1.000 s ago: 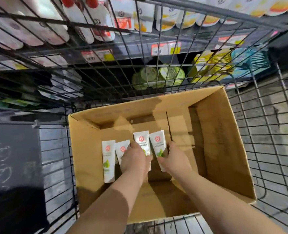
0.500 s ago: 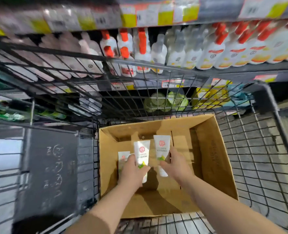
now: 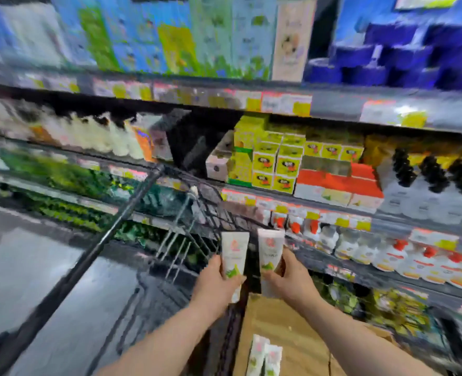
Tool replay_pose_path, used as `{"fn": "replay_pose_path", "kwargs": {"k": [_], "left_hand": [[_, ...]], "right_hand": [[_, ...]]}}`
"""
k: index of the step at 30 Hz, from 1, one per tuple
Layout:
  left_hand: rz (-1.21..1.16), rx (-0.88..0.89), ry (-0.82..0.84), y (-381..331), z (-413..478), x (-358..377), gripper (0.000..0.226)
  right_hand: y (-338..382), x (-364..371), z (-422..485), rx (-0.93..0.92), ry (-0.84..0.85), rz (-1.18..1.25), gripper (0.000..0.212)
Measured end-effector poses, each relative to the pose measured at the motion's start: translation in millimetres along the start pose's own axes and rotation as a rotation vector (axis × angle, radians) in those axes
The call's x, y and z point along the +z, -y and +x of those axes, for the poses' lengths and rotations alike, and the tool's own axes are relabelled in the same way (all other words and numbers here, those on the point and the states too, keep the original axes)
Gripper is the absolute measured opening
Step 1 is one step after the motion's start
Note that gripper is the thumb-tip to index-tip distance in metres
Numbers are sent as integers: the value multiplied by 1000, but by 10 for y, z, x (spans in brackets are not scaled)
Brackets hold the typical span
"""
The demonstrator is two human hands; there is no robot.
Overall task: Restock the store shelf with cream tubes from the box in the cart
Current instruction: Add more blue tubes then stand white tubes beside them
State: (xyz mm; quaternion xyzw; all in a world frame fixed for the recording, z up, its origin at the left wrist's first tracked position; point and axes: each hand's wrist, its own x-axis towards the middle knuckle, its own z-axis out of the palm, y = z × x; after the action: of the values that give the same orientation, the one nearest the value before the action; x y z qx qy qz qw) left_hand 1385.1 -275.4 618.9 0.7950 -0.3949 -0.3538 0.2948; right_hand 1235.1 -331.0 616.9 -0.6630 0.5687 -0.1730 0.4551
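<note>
White and upright above the cardboard box (image 3: 292,329), the left tube (image 3: 234,256) was clasped low by the left hand (image 3: 216,283), its long axis vertical and broad end up. The right tube (image 3: 270,256) stood just beside it, held likewise by the right hand (image 3: 289,280). Two spare tubes (image 3: 263,359) lay in the box, apparently lengthwise, though blurred.

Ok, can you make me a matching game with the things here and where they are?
Things: 1 tube in the left hand; 2 two spare tubes; 3 blue tubs; 4 yellow cartons.
Places: A top shelf; B lying in the cardboard box; C middle shelf; D held up in the air.
Pairs: 1-D, 2-B, 3-A, 4-C.
</note>
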Motion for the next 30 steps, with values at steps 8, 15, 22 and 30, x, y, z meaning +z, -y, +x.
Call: {"fn": "replay_pose_path", "kwargs": {"k": [8,15,22,30], "left_hand": [[-140,130,-293,-88,-327,-1783,29],[-172,168,-475,628,-679,-3331,37],[-220,192,-507,1571,-995,-4572,41],[-214,223,-515,1998,-942,-5389,36]], "right_hand": [[1805,437,-272,-433,16,50,28],[3055,1406,-693,-544,33,87,27],[3875,2478,-1124,-648,116,118,39],[4515,3118,-1232,-580,101,73,41]]}}
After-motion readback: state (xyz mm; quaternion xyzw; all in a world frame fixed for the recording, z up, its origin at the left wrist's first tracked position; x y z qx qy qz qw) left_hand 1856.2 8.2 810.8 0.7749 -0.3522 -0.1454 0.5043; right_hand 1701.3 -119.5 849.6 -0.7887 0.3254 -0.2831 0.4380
